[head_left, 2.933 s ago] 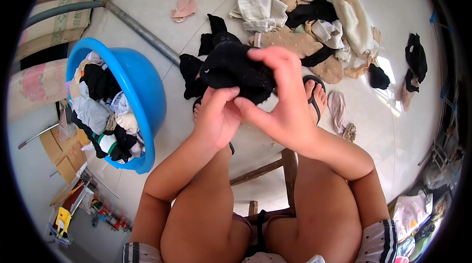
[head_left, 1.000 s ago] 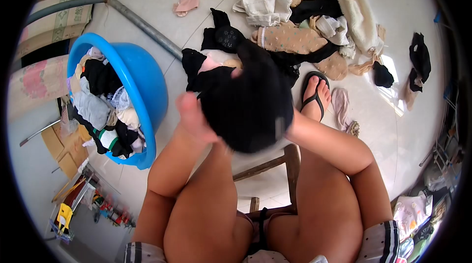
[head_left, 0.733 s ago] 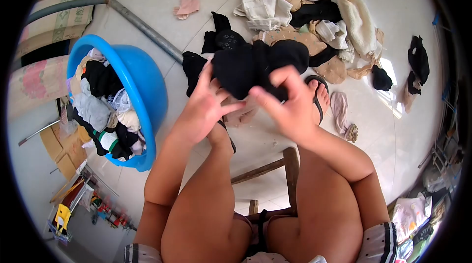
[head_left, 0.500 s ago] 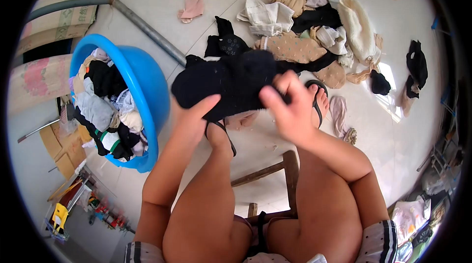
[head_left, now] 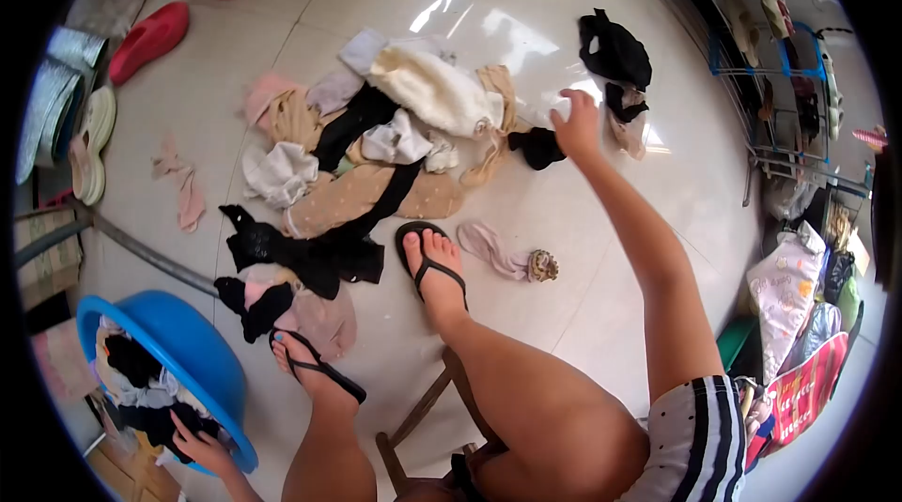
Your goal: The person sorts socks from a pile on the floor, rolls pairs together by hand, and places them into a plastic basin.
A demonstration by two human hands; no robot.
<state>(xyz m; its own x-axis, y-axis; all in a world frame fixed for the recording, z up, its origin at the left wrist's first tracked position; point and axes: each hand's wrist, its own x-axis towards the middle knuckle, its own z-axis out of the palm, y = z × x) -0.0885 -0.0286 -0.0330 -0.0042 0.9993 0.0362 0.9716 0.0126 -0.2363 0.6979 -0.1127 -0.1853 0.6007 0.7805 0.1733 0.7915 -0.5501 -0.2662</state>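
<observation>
My left hand (head_left: 199, 447) rests at the blue basin (head_left: 202, 352), its fingers spread over black socks (head_left: 155, 419) on the pile inside. My right hand (head_left: 578, 126) reaches out above the floor with the fingers apart and holds nothing. Just left of it lies a small crumpled black sock (head_left: 537, 149). Beyond it to the right are a black sock (head_left: 615, 49) and a beige-and-black one (head_left: 628, 126). A heap of mixed socks spreads across the floor, with a fluffy cream sock (head_left: 427, 89) and a dotted tan sock (head_left: 343, 200) among them.
A pink sock with a patterned cuff (head_left: 498, 253) lies by my sandalled foot (head_left: 434, 272). A wooden stool (head_left: 418, 417) stands under me. A metal rack (head_left: 780, 98) and bags (head_left: 785, 295) line the right side. Red shoes (head_left: 150, 42) are at the upper left.
The black item held between both hands has left them. My left hand has moved down to the basin, and my right hand outward over the floor. The view has turned right.
</observation>
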